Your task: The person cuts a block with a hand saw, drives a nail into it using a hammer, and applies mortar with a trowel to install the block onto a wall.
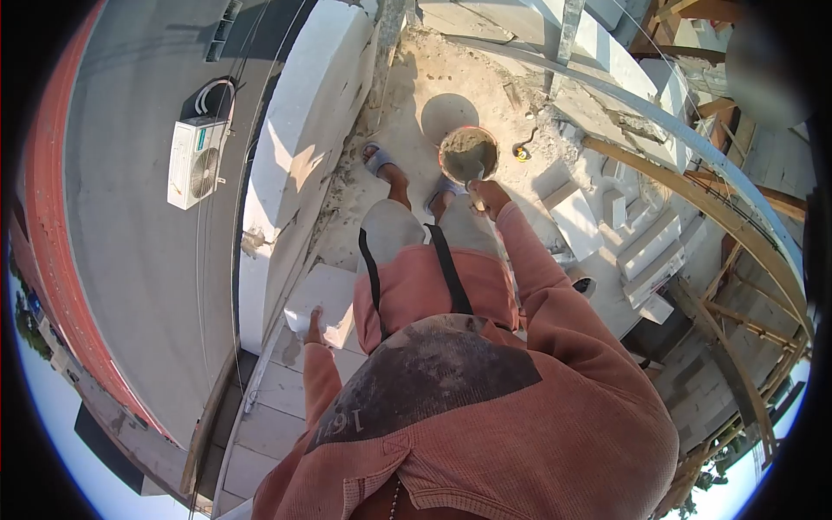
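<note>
On the dark, dusty panel [425,373] of the person's salmon-pink knitted top [555,425], pale digits [340,423] include a 1, others unclear; left of that top, a white boxy air-conditioner [182,165] bears an unreadable teal label [202,139]

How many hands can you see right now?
2: the left hand, at the edge of a pale block, and the right hand, holding a trowel at the bucket. No others show.

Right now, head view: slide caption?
Right hand holds a tool in a bucket of grey mix; left hand touches a white block.
</note>
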Tool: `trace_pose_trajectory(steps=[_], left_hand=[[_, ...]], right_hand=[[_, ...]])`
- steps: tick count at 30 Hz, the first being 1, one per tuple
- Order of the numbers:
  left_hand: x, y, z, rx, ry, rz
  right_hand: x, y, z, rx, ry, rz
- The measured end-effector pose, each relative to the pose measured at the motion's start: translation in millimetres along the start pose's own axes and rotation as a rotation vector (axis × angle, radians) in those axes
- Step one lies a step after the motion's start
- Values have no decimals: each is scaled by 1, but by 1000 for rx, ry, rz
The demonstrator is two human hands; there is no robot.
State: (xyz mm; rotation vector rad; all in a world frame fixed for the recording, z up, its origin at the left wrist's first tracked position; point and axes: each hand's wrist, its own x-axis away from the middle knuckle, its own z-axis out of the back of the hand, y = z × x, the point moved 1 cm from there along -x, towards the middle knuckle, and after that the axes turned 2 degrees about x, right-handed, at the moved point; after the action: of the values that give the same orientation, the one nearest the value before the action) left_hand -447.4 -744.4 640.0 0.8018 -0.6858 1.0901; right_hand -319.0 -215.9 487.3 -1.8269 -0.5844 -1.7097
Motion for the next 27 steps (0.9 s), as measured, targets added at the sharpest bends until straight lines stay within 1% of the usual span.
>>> trace_pose_trajectory(steps=[1, 2, 3, 4, 5, 6, 8, 10, 11, 14, 15, 18, 21, 24, 26, 27], left_hand=[[-12, 1, 1, -45, -43, -30], [-25, 1, 2, -90, -85, -62], [-66, -9, 16, -164, -120, -84], [-35, 4, -2, -127, -69, -318], [19, 37, -28, -239, 28, -332], [-3, 31, -25, -289, 56, -475], [41, 60, -56, -345, 8, -570], [84, 84, -79, -251, -89, -515], [96, 90, -86, -203, -144, -495], [109, 102, -102, -200, -306, -830], [134, 114, -107, -287, -273, -857], [186, 151, -116, -589, -226, -1133], [260, 198, -116, -665, -223, -1178], [324, 251, -104, -630, -245, -1173], [351, 292, -90, -629, -212, -1334], [366, 312, -85, -569, -220, -1371]], right_hand=[[-25, 11, 12, -16, 18, -29], [-56, 23, 25, -60, -14, -60], [-65, 23, 31, -105, 21, -96], [-87, 33, 44, -98, -2, -98], [-88, 38, 48, -123, 2, -90], [-86, 38, 54, -156, 19, -70], [-90, 52, 72, -196, 47, -64], [-87, 73, 98, -241, -41, 38], [-74, 78, 106, -227, -25, 70], [-45, 91, 135, -203, 1, 131], [-38, 97, 142, -203, 38, 122], [-21, 125, 167, -206, 120, 96], [-9, 160, 183, -247, 139, 64], [-1, 189, 187, -275, 175, 12], [7, 202, 183, -345, 174, -12], [9, 208, 178, -360, 188, -7]])
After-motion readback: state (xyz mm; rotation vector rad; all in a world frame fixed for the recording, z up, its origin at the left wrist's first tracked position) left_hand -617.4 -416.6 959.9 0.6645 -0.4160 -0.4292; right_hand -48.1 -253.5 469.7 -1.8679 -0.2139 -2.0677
